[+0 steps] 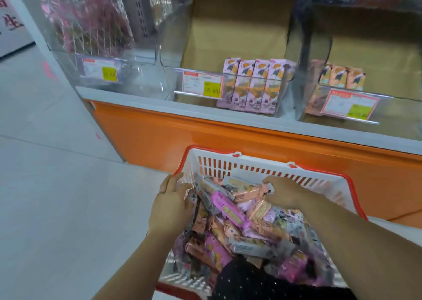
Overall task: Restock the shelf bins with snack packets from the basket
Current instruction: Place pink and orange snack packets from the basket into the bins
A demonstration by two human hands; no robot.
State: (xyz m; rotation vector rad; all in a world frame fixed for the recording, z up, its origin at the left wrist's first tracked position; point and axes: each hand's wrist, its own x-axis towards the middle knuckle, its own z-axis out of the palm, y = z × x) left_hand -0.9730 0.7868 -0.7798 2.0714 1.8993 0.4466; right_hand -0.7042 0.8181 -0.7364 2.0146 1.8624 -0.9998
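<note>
- My right hand is down in the basket, fingers curled round a rose-gold packet on top of the heap.
- My left hand lies at the basket's left wall, thumb up near the red rim and fingers bent in among the wrappers. I cannot tell whether it grasps one.
- The snack packets fill the basket in a loose jumble of pink, copper and grey, and my dark spangled garment covers its near edge.
- The basket's slotted far wall stands between my hands and the orange counter front.
- On the counter, the middle bin holds a row of upright pink packets at its right side, with brown cardboard behind them.
- Its clear front wall and a price tag stand before that stock.
- The right bin has orange packets behind its own tag.
- The left bin looks almost bare, with blurred pink stock behind it.
- Pale floor spreads to my left.
</note>
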